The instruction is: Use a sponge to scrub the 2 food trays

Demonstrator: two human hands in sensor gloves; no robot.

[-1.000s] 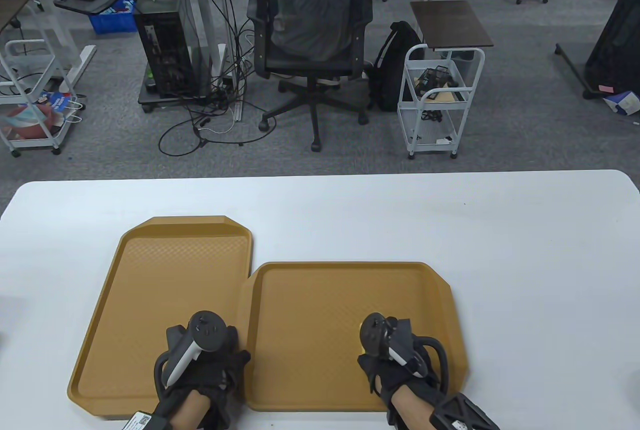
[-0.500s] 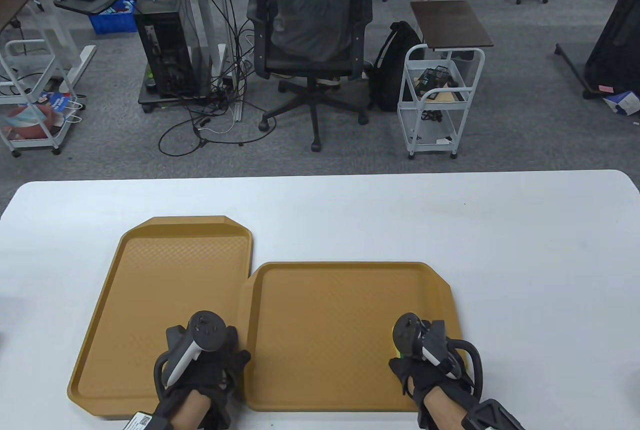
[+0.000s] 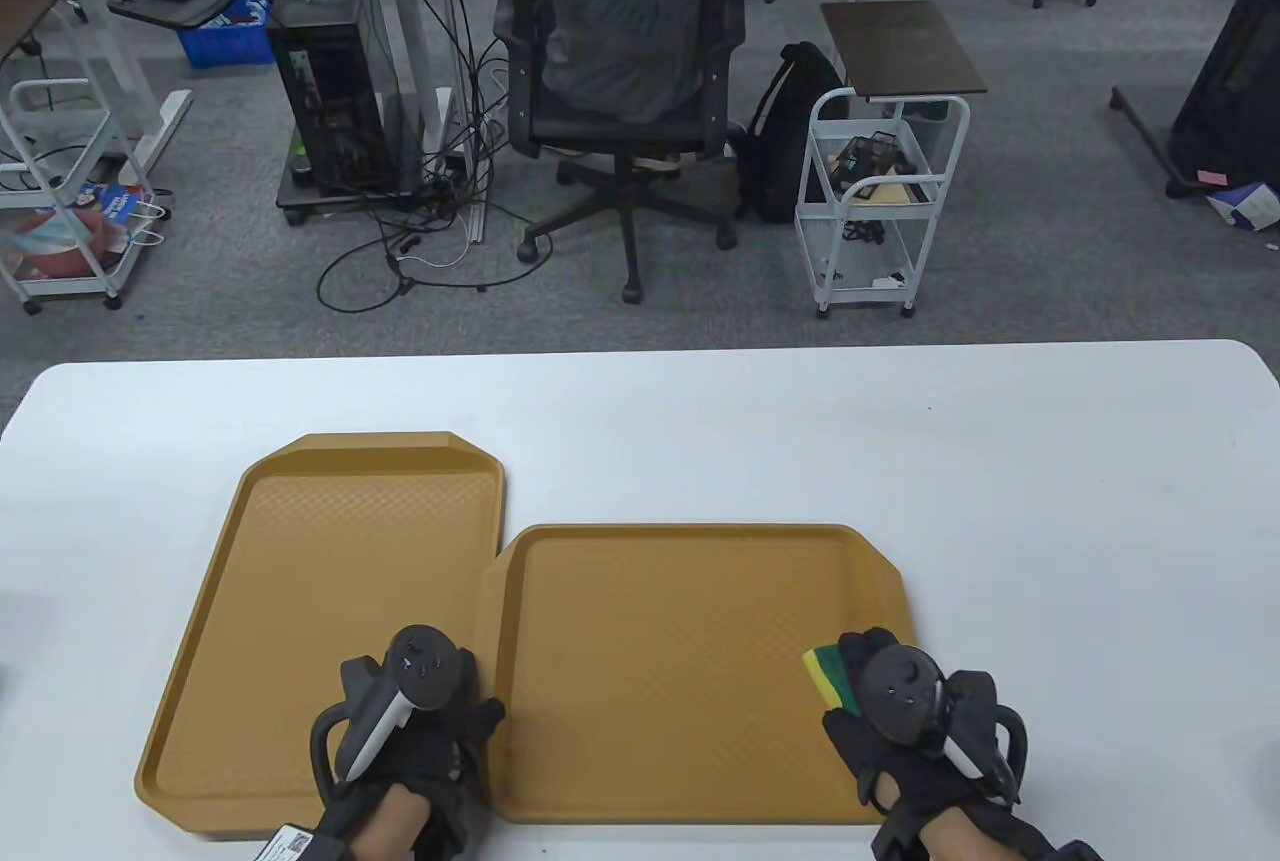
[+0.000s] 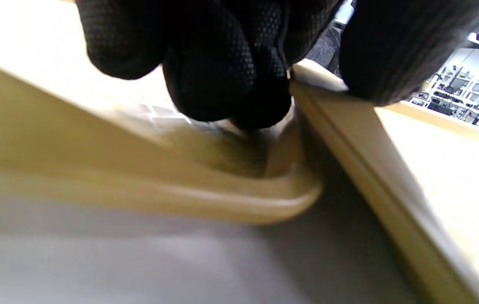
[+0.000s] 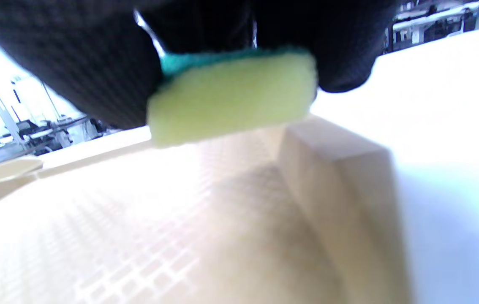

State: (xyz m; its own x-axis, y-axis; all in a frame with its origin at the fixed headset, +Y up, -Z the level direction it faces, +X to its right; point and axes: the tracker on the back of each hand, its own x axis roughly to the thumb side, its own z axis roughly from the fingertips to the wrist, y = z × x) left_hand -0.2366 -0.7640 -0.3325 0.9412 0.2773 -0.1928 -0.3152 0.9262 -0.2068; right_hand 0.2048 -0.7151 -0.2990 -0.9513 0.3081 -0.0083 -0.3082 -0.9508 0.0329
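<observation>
Gripping the sponge (image 3: 828, 673), the right hand (image 3: 905, 716) sits at the near right corner of the right tray (image 3: 690, 581). In the right wrist view the fingers curl round the sponge (image 5: 231, 99), yellow foam facing down and green scourer against the glove, with the tray's angled corner wall (image 5: 336, 169) right below it. Whether the foam touches the textured floor at this instant is hard to tell; it looks just above it or barely on it.

The left hand (image 3: 415, 736) rests across the seam where the two trays meet, at their near ends. The left wrist view shows its fingers (image 4: 222, 71) pressing down inside the left tray (image 3: 330, 541), beside the right tray's raised rim (image 4: 362, 139), the thumb on the far side of that rim. It steadies the trays and holds nothing loose; the fingers seem bent, but how tightly is unclear.

What matters for the next stroke: almost all of the right tray's unscrubbed-looking floor lies to the left of and beyond the sponge. That tray's long axis runs side to side across the counter (image 3: 1050, 461), so sweeps would likely go leftward, toward the bracing hand. The left tray, long axis pointing away from the person, is nearer the left hand and farther from the sponge.
</observation>
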